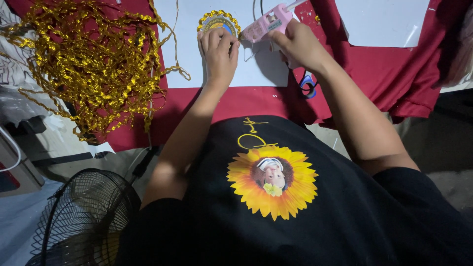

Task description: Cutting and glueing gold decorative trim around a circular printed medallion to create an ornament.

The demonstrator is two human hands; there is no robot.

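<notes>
My left hand (pixel 219 53) lies fingers-down on a small round badge (pixel 217 20) edged with gold ribbon, which rests on a white sheet (pixel 185 54). My right hand (pixel 296 44) grips a pink glue gun (pixel 267 22) with its nozzle pointing left toward the badge's right edge. Both forearms reach forward over my black shirt with a sunflower print (pixel 272 181).
A big tangle of gold ribbon (pixel 86 64) covers the left of the red cloth (pixel 374 74). Blue-handled scissors (pixel 308 84) lie beside my right wrist. A second white sheet (pixel 382 22) is at the far right. A black fan (pixel 81 221) stands at lower left.
</notes>
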